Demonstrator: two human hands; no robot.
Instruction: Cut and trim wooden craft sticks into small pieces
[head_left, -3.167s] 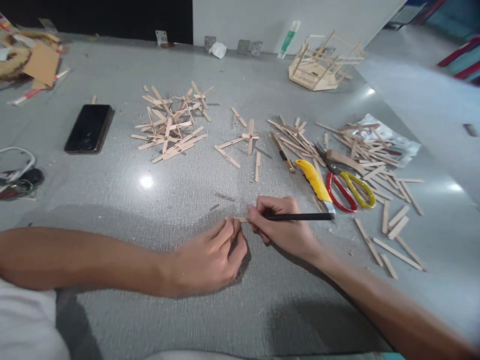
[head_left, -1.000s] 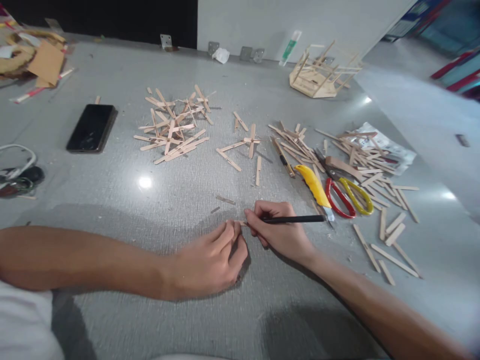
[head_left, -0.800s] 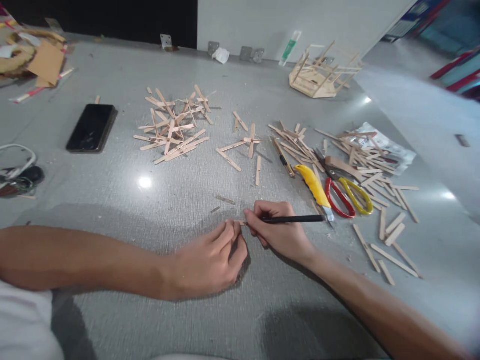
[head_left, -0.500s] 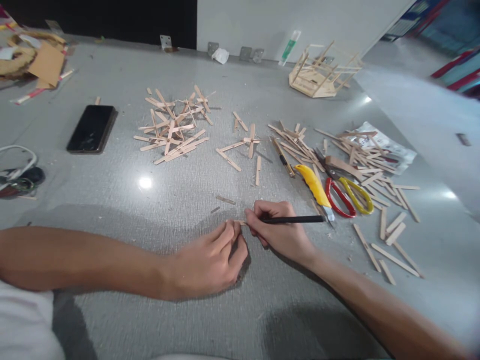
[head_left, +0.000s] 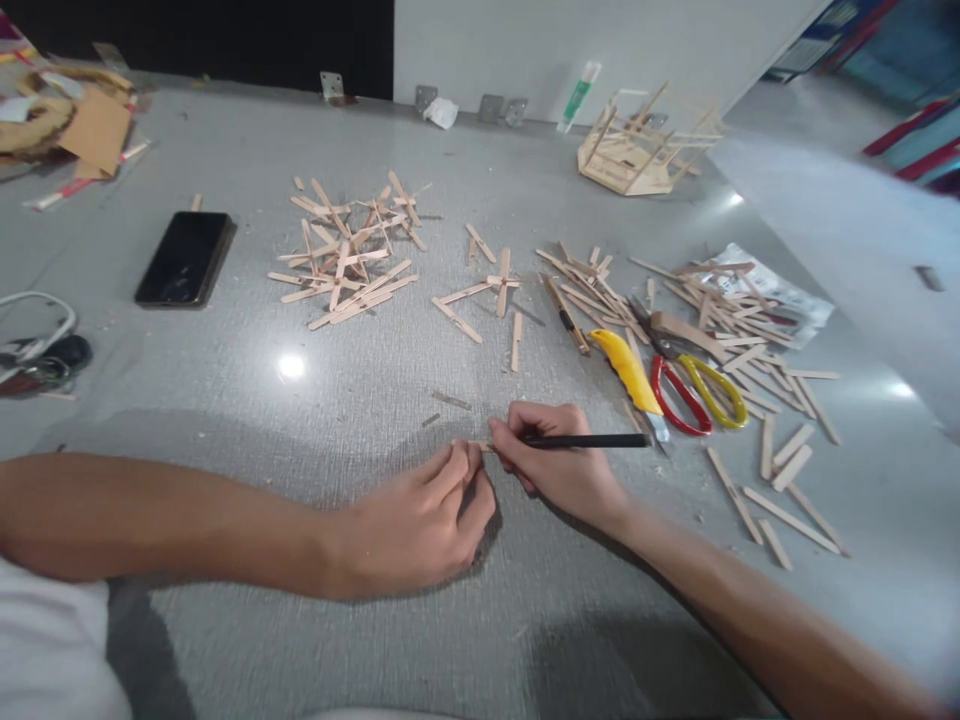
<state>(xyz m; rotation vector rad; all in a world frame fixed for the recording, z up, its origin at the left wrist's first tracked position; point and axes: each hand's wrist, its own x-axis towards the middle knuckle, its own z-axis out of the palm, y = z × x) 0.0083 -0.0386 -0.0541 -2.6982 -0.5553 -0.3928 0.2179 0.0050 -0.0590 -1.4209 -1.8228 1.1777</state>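
Near the front edge of a grey table (head_left: 225, 400), a left hand (head_left: 420, 520) pinches a small wooden stick (head_left: 480, 445) flat while a right hand (head_left: 559, 460) grips a black pencil (head_left: 592, 439) against it, scissors (head_left: 697, 390) just beside.

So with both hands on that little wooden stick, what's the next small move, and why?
Probably a short stroke of the black pencil across the small stick. The left hand pins the stick flat on the table, and the right hand holds the pencil with its tip at the stick's exposed end.
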